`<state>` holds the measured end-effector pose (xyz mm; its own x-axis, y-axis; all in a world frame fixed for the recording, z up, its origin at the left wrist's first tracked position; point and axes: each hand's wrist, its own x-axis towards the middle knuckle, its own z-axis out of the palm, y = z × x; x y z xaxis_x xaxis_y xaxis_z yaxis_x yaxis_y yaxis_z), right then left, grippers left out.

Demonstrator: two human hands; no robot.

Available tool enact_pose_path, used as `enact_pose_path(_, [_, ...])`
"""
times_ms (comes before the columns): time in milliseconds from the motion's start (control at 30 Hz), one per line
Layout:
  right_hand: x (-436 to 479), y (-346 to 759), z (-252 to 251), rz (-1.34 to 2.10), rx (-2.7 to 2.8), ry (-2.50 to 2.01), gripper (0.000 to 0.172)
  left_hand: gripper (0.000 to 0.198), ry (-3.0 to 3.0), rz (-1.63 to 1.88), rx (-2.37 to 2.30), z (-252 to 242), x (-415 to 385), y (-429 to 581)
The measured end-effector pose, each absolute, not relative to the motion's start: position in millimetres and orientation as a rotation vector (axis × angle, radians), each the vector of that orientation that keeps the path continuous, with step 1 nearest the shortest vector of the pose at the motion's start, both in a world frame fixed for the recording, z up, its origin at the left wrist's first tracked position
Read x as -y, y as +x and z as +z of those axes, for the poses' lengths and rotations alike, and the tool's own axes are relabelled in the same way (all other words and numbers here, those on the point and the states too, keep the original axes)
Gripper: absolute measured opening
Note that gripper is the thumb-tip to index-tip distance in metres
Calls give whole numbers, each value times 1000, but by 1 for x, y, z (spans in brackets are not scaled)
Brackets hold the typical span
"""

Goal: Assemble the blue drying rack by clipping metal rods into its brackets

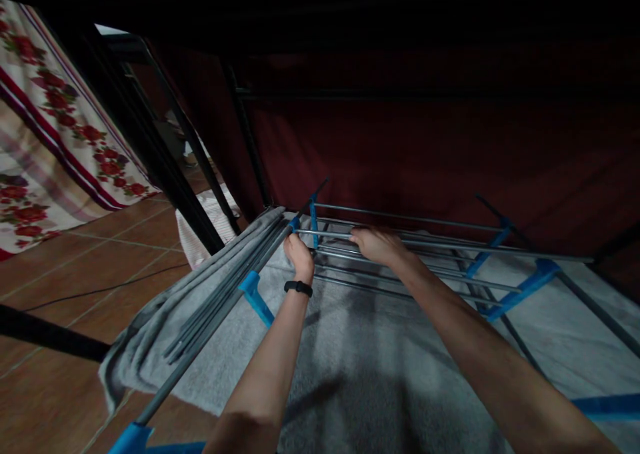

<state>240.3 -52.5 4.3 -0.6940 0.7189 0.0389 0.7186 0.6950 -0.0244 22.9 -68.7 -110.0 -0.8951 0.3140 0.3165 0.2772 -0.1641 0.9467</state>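
My right hand (377, 245) is closed around a thin metal tube (327, 235) that runs to the right across a rack frame. My left hand (300, 257), with a black band at the wrist, has its fingers wrapped at a blue plastic connector (294, 225), where the tube's left end meets a grey side pole (187, 357). Part of that connector is hidden by the fingers. Farther right, another blue bracket (525, 291) joins several tubes to a second pole. A blue bracket (257, 299) sticks out from the near side pole.
Grey fleecy cloth (350, 374) lies beneath the rack, and a bundle of loose grey tubes (220, 301) rests at left. Black metal posts (165, 154) stand at the left, with a dark red curtain (425, 147) behind. A floral cloth (65, 127) hangs above the tiled floor (135, 254).
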Motion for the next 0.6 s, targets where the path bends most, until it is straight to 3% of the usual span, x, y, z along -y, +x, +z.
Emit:
enact_pose_path(400, [18, 231, -6, 465, 2839, -1184, 34, 19, 690, 2200, -2057, -114, 70, 24])
enact_pose_path(600, [12, 231, -22, 620, 2757, -1158, 33, 30, 766, 2187, -2043, -113, 73, 27])
